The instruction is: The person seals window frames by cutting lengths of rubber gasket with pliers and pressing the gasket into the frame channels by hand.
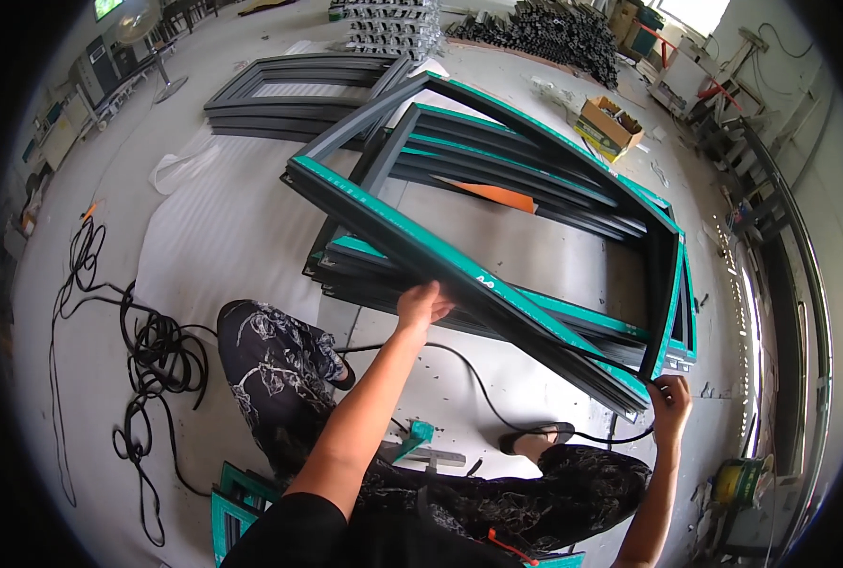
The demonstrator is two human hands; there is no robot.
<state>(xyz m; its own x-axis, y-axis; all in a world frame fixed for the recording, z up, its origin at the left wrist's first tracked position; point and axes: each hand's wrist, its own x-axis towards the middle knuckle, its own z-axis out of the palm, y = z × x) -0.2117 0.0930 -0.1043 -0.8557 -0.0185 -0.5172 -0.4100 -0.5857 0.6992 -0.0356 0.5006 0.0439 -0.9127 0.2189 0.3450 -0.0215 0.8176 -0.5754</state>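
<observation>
A dark grey rectangular window frame [388,222] with green film lies tilted across a stack of similar frames [535,156]. My left hand [423,305] is closed around its near long side, thumb on top and fingers mostly hidden beneath. At the frame's near right corner, my right hand [670,402] pinches a thin black strip [497,414]. That strip loops below the frames, passing near my feet, and seems to come from the tangled black coil [161,360] on the floor at the left. Within the stack's opening lies an orange piece [497,196].
More grey frames [298,71] lie on white sheeting [204,208] at the far left. An open cardboard box [611,123] stands beyond the stack. Dark profiles [554,43] are piled at the back. A green-topped tool [417,437] lies between my legs. Long profiles [790,256] lean along the right wall.
</observation>
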